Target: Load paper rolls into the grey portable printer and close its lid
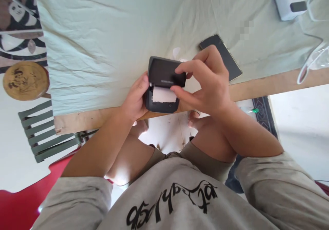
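A small black printer-like device [166, 107] is held over the table's near edge, its dark lid [164, 73] facing up. A strip of white paper [164, 95] with a torn edge shows just below the lid. My left hand [136, 98] grips the device's left side, thumb along the edge. The index finger of my right hand [208, 81] rests on the lid's right end, and its thumb touches the paper's right corner. A dark phone [224, 55] lies on the cloth beyond my right hand.
A pale green cloth [102, 45] covers the table, with its wooden edge [259, 86] exposed. A white box [289, 0] and a white cable [305, 65] are at the far right. On the left are a round wooden stool [25, 81] and a green slatted seat [46, 130].
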Motion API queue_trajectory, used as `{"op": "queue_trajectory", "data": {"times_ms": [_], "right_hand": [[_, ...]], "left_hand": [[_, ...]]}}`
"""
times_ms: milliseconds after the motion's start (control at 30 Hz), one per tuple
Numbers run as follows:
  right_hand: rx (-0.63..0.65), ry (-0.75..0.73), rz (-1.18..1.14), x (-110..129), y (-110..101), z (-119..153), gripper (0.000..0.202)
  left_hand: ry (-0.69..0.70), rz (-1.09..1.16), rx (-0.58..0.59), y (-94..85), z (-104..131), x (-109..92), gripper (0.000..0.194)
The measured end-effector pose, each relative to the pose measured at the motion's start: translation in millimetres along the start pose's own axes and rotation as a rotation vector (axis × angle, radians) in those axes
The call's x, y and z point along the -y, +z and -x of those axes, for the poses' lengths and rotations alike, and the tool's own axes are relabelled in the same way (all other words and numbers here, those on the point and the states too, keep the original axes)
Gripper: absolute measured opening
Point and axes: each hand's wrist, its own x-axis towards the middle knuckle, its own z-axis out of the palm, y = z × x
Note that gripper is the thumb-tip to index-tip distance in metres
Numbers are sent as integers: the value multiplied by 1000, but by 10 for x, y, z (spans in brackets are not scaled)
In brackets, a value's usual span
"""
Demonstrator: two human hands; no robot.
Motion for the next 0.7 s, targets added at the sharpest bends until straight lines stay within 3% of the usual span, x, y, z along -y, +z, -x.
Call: {"op": "queue_trajectory", "data": {"times_ms": [133, 233, 333, 500, 700], "right_hand": [[34, 241, 175, 79, -27, -38, 25], [16, 353, 172, 96, -25, -59, 28], [55, 310, 166, 69, 13, -65, 24], [284, 145, 327, 90, 100, -37, 24], [389, 182, 386, 181, 87, -34, 14]], "left_hand": [[44, -122, -48, 21, 17, -13, 29], [30, -152, -66, 35, 23, -31, 31], [25, -153, -77, 44, 25, -29, 34], [41, -153, -24, 41, 19, -3, 33], [29, -108, 8, 43, 27, 8, 26]]}}
